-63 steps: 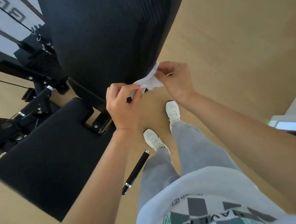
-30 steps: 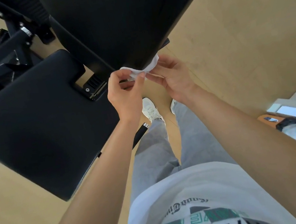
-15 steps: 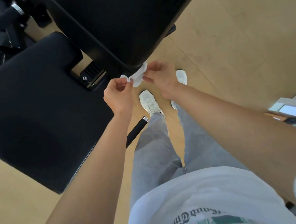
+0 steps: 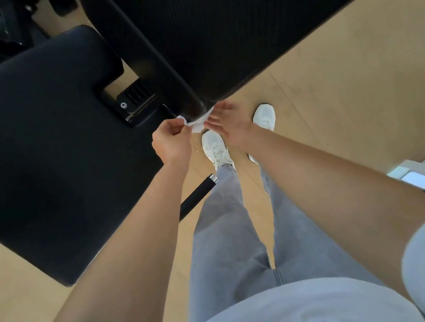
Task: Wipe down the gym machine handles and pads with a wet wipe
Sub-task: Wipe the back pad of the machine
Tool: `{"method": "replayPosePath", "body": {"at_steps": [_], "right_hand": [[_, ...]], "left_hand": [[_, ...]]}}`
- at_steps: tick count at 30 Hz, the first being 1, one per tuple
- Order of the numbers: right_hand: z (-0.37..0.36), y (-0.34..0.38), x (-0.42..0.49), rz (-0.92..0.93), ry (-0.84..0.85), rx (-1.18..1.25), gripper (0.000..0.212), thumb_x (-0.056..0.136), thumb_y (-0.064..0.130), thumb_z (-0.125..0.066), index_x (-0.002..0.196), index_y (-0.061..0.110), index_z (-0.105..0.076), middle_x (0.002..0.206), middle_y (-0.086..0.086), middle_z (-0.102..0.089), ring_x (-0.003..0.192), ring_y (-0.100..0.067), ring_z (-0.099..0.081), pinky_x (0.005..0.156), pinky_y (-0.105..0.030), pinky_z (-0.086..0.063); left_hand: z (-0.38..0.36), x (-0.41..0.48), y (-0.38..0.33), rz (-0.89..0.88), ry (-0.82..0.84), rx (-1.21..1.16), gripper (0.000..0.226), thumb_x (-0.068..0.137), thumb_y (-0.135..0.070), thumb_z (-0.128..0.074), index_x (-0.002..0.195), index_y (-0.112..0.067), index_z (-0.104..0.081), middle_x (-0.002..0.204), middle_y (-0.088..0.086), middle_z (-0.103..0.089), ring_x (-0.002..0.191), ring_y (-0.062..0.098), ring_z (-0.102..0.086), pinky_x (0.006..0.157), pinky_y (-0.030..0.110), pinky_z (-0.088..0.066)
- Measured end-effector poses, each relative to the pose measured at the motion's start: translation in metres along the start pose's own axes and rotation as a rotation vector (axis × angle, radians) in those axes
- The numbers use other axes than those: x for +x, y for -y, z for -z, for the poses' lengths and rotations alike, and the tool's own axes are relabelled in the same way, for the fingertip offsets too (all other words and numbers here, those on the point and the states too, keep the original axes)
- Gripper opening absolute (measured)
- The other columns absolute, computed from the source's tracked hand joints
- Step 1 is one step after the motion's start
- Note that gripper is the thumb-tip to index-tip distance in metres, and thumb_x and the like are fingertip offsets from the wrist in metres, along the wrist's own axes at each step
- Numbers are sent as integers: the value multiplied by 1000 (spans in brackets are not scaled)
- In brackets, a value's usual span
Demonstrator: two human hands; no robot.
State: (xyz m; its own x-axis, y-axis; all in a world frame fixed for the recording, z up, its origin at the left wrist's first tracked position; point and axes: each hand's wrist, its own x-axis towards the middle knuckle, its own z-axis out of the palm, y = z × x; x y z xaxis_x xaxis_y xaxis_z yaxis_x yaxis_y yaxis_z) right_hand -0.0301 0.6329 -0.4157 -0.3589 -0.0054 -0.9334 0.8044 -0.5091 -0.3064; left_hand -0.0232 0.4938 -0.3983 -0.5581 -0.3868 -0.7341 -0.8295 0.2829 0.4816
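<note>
Your left hand [image 4: 171, 144] and right hand [image 4: 229, 126] each pinch an end of the wet wipe [image 4: 197, 125], stretched between them at the near corner of the back pad [image 4: 228, 34].

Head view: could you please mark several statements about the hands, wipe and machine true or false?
The left hand pinches the wipe. True.
The right hand hangs clear of the wipe. False: it pinches the wipe's other end.
The wipe sits at the back pad's lower corner. True.
The shoes are black. False: they are white.
A black bar with a metal end shows beside the left forearm. True.
</note>
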Motion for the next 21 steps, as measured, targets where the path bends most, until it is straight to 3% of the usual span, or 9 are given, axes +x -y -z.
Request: {"method": "replayPosePath", "body": {"at_steps": [4, 7, 10, 11, 12, 14, 17, 20, 21], "right_hand": [[-3, -6, 15, -44, -5, -41, 24, 95, -7, -63, 118, -3, -60, 106, -17, -73, 100, -26, -73, 89, -32, -61], [-4, -12, 24, -45, -59, -105, 30, 100, -7, -53, 129, -6, -53, 108, -19, -70, 95, -27, -73, 76, -29, -62], [-2, -9, 24, 46, 1, -282, 32, 105, 11, -54, 135, 3, -58, 113, -5, -64, 98, -12, -62, 74, 0, -44], [-2, -8, 22, 104, 33, -416, 33, 104, 18, -57, 135, 7, -62, 121, -3, -65, 104, -10, -62, 74, 3, -39], [2, -9, 22, 174, 34, -580, 34, 104, 23, -57, 136, 10, -62, 128, -5, -66, 108, -12, -63, 78, 1, -39], [2, -12, 19, 258, 4, -838, 38, 106, 28, -53, 140, 13, -57, 138, -9, -62, 111, -19, -65, 96, -20, -49], [9, -16, 11, 353, -19, -1171, 37, 101, 42, -58, 135, 27, -61, 137, 3, -63, 121, -17, -62, 106, -38, -50], [14, -8, -9, 412, -2, -1147, 36, 103, 41, -54, 136, 28, -59, 137, 3, -62, 123, -15, -60, 103, -38, -52], [13, -2, -18, 411, -9, -999, 31, 105, 34, -53, 135, 26, -59, 133, 0, -63, 119, -16, -61, 101, -35, -53]], "left_hand": [[-3, 13, 9, 95, 22, -95, 14, 91, -7, -75, 97, -19, -71, 94, -1, -75, 84, 11, -75, 86, 32, -63], [-6, 15, 9, 166, 59, -205, 14, 94, -3, -71, 104, -11, -67, 101, 4, -71, 93, 17, -74, 86, 30, -63], [-8, 12, 4, 232, 66, -342, 19, 94, 4, -66, 112, -4, -64, 107, 11, -69, 97, 22, -74, 85, 32, -63], [-8, 11, 2, 256, 60, -378, 20, 95, 5, -65, 113, -3, -64, 108, 12, -69, 96, 23, -75, 84, 32, -63], [-9, 9, 0, 273, 49, -395, 21, 94, 6, -65, 113, -3, -65, 108, 13, -70, 94, 23, -75, 82, 32, -64], [-10, 5, -5, 287, 18, -403, 21, 93, 7, -66, 111, -4, -67, 107, 13, -71, 90, 23, -76, 79, 31, -64], [-11, -8, -13, 297, -51, -412, 19, 90, 7, -70, 104, -6, -72, 102, 12, -75, 83, 21, -77, 76, 28, -64], [-7, -30, -24, 282, -61, -460, 17, 87, 8, -73, 100, -4, -74, 98, 11, -76, 80, 20, -78, 72, 23, -62], [-6, -39, -29, 268, -53, -479, 18, 86, 8, -74, 100, -4, -74, 96, 11, -76, 79, 19, -78, 73, 22, -62]]}}
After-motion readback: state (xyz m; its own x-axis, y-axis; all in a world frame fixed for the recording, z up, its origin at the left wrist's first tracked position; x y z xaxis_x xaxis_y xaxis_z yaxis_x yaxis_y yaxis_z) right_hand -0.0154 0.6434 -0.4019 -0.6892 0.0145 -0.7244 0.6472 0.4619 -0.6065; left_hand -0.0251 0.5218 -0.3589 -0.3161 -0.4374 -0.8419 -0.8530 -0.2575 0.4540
